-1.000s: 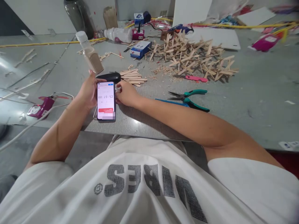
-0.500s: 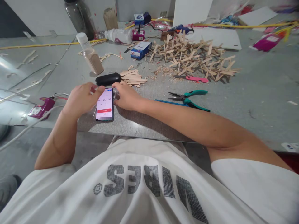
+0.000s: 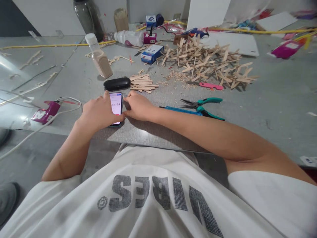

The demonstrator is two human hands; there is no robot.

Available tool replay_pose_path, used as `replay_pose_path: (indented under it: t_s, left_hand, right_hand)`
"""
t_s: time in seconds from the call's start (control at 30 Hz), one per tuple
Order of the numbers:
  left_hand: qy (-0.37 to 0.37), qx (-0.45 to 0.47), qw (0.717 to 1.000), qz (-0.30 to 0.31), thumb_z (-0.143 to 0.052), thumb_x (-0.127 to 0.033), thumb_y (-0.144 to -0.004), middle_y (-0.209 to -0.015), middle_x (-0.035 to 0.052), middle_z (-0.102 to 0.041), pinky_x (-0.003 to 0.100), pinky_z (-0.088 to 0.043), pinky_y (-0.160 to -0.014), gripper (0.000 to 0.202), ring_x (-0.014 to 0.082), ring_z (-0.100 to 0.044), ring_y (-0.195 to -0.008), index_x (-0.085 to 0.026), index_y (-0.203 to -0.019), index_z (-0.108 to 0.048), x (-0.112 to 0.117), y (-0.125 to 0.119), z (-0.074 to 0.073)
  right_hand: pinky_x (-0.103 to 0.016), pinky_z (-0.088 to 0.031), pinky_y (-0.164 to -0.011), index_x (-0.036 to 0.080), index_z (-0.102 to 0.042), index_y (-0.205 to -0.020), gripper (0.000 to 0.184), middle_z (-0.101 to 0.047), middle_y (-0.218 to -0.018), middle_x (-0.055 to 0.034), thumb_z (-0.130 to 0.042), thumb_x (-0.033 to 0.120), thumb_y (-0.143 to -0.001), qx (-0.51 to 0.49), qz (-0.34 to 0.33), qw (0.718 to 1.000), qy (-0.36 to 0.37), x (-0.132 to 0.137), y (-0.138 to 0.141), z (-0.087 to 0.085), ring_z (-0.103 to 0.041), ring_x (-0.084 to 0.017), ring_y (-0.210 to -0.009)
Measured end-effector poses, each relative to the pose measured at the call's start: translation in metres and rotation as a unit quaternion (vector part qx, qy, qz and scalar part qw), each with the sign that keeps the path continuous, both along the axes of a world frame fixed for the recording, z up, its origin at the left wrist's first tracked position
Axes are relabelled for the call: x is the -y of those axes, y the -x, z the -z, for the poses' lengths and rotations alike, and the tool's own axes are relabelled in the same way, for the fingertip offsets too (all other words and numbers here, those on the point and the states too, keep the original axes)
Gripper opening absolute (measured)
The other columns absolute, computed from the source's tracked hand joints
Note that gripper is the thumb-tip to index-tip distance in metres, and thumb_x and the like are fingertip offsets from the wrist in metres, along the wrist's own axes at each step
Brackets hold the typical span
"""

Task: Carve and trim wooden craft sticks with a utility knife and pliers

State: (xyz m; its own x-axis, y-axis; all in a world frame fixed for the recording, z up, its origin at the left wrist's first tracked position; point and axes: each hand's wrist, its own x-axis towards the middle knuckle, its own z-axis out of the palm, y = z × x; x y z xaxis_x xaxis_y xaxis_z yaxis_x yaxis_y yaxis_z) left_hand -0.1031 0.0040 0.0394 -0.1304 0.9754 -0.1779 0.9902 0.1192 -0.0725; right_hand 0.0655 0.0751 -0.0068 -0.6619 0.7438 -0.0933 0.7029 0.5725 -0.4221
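Observation:
A phone (image 3: 116,103) with a lit timer screen lies flat on the grey mat near the table's front edge. My left hand (image 3: 99,112) lies over its left side and lower part, fingers curled around its edge. My right hand (image 3: 137,106) rests beside the phone's right edge, fingers bent and touching it. A black oval case (image 3: 117,83) sits just behind the phone. A small stack of flat wooden sticks (image 3: 143,83) lies to the right of the case.
Green-handled pliers (image 3: 203,103) and a blue tool (image 3: 180,110) lie right of my forearm. A pink cutter (image 3: 208,85) sits before a big heap of wooden sticks (image 3: 208,62). A bottle with beige powder (image 3: 100,58), a blue box (image 3: 151,53) and a magenta packet (image 3: 46,112) with white cable lie around.
The phone went from being held upright in my left hand to lying flat on the mat. My left hand now covers part of it; the timer reading advanced.

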Motion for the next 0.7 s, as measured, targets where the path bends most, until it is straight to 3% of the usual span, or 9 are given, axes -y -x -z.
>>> replay_pose_path:
  t_s: [0.13, 0.4, 0.57, 0.7]
  left_hand:
    - [0.009, -0.006, 0.999, 0.036, -0.077, -0.057, -0.092, -0.159, 0.0325, -0.078, 0.058, -0.066, -0.115, 0.122, 0.0539, -0.080, -0.143, -0.007, -0.191, -0.028, 0.000, 0.003, -0.004]
    - [0.014, 0.068, 0.994, 0.083, -0.072, -0.058, -0.095, -0.173, 0.0235, -0.072, 0.058, -0.061, -0.125, 0.105, 0.0527, -0.076, -0.151, -0.017, -0.186, -0.042, -0.003, 0.027, -0.006]
    - [0.007, 0.068, 0.995, 0.078, -0.071, -0.052, -0.096, -0.163, 0.0239, -0.078, 0.059, -0.062, -0.119, 0.101, 0.0539, -0.079, -0.145, -0.015, -0.186, -0.043, -0.005, 0.025, -0.006]
    - [0.006, 0.070, 0.996, 0.060, -0.077, -0.052, -0.097, -0.160, 0.0221, -0.081, 0.059, -0.062, -0.119, 0.101, 0.0545, -0.079, -0.144, -0.021, -0.188, -0.046, -0.006, 0.024, -0.005]
  right_hand:
    - [-0.047, -0.058, -0.111, 0.013, -0.079, -0.143, 0.045, -0.066, -0.154, -0.0226, -0.085, 0.041, -0.108, 0.004, 0.004, 1.000, -0.007, -0.001, 0.003, 0.001, -0.070, -0.037, -0.133]
    - [-0.051, -0.059, -0.116, 0.015, -0.078, -0.144, 0.047, -0.064, -0.159, -0.0229, -0.086, 0.044, -0.108, 0.013, -0.002, 1.000, -0.010, -0.003, 0.004, 0.002, -0.068, -0.040, -0.140]
    - [-0.051, -0.058, -0.118, 0.015, -0.077, -0.149, 0.050, -0.062, -0.162, -0.0227, -0.086, 0.043, -0.109, 0.028, -0.007, 1.000, -0.003, -0.006, 0.006, 0.002, -0.067, -0.040, -0.144]
    - [-0.052, -0.057, -0.119, 0.013, -0.076, -0.152, 0.054, -0.062, -0.163, -0.0252, -0.088, 0.043, -0.108, 0.027, -0.007, 1.000, -0.005, -0.008, 0.007, 0.003, -0.066, -0.043, -0.148]
